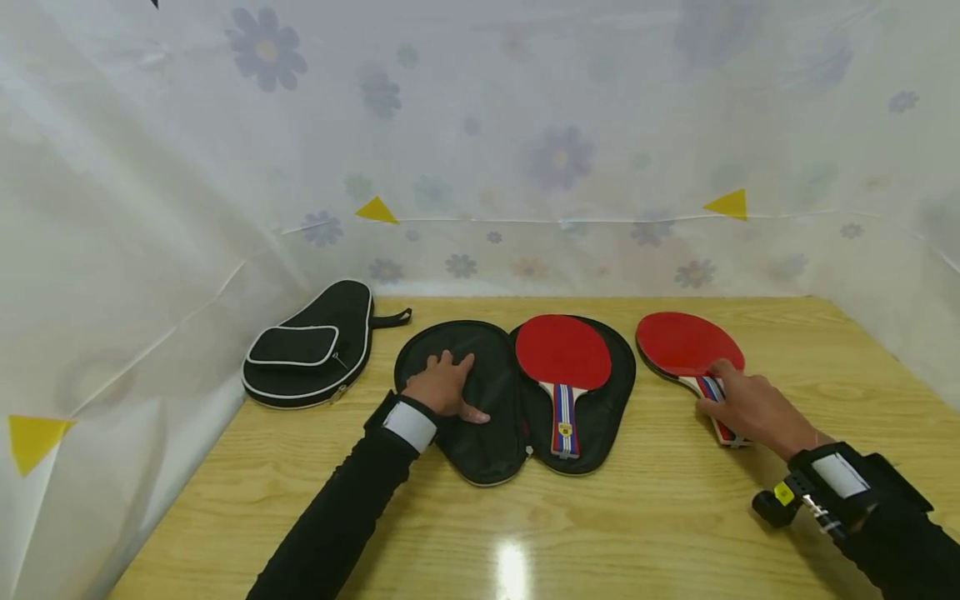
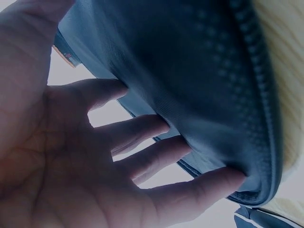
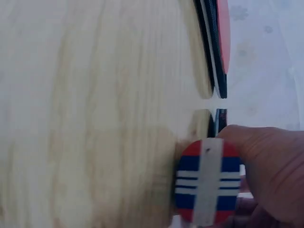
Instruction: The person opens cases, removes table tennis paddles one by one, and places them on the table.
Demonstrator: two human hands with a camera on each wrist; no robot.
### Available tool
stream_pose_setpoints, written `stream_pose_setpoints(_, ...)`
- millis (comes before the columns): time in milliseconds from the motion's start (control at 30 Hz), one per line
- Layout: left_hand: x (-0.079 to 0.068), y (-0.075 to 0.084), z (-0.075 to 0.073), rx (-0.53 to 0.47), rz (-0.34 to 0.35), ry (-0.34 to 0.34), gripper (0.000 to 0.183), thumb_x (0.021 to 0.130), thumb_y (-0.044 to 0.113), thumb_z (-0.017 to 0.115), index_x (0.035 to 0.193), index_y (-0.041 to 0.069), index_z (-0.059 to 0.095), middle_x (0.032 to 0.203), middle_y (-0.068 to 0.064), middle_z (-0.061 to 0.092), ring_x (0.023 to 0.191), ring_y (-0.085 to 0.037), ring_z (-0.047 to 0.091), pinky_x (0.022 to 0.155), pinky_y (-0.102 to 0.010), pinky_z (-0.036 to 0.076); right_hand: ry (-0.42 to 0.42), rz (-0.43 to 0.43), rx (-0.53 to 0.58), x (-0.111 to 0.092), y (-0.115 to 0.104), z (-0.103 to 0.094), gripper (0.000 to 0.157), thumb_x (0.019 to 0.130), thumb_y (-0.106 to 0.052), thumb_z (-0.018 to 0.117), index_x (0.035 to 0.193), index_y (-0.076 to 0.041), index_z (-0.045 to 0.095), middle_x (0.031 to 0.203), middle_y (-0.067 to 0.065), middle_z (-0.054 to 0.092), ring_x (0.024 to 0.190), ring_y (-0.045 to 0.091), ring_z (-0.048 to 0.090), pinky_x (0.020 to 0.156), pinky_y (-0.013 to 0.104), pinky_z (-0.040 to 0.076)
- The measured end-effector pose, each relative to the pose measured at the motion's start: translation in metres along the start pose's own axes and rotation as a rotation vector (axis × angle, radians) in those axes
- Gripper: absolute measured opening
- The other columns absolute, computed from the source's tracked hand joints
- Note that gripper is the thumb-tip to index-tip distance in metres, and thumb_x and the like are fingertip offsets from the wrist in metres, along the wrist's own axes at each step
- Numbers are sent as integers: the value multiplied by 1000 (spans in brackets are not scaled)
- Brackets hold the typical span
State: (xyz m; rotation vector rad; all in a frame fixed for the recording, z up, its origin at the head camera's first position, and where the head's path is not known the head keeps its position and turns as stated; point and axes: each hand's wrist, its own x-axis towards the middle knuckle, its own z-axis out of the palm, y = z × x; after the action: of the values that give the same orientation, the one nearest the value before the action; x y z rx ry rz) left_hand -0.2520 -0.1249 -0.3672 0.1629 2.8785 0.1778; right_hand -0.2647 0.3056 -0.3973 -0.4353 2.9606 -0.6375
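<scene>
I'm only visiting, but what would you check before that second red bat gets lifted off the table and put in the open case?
1. Right hand grips the striped handle of the loose red table tennis bat: ok, fingers wrap it.
2. Open black zip case lies flat on the wooden table: ok.
3. Left hand presses the case's empty left half: ok, fingers flat on the lining.
4. Other red bat already fills the right half: ok.
5. Closed black case with white piping lies clear, far left: ok.
6. Whether the loose bat is still resting on the table: cannot tell.
</scene>
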Motion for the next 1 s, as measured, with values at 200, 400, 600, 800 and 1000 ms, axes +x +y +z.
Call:
stream_pose_setpoints(200, 0, -1, 0, -2, 11, -2, 105, 79, 56, 81, 161, 16, 28, 162, -25, 23, 148, -47, 22, 101, -72, 37, -8, -19, -41, -8, -7, -4, 58, 93, -18, 71, 126, 16, 38, 85, 16, 60, 71, 23, 57, 58, 35, 50)
stream_pose_setpoints(400, -1, 1, -1, 1, 3, 1, 105, 79, 56, 80, 161, 16, 28, 163, -24, 23, 148, -46, 22, 101, -71, 38, -3, -31, -41, -19, -15, -3, 60, 94, -13, 68, 138, 12, 36, 77, 8, 58, 67, 20, 54, 54, 33, 44)
stream_pose_setpoints(600, -1, 0, -1, -2, 0, -10, 105, 79, 57, 80, 161, 17, 27, 163, -24, 22, 149, -46, 21, 101, -71, 38, 3, -15, -24, -24, -18, -2, 52, 96, -16, 63, 135, 5, 38, 67, 1, 57, 59, 17, 50, 51, 30, 36)
stream_pose_setpoints(800, 0, -1, -1, 6, -7, -9, 106, 79, 57, 80, 161, 17, 27, 163, -23, 22, 149, -46, 21, 101, -70, 39, 33, -28, -28, -23, -14, 2, 45, 95, -17, 63, 130, 2, 41, 63, 0, 52, 52, 15, 44, 48, 30, 32)
stream_pose_setpoints(1000, 1, -1, 0, 8, -2, -5, 106, 79, 57, 80, 161, 17, 28, 163, -24, 23, 148, -46, 22, 101, -71, 39, 58, -43, -40, -26, -13, 1, 41, 95, -15, 62, 127, 2, 42, 67, 2, 52, 53, 15, 44, 48, 29, 32)
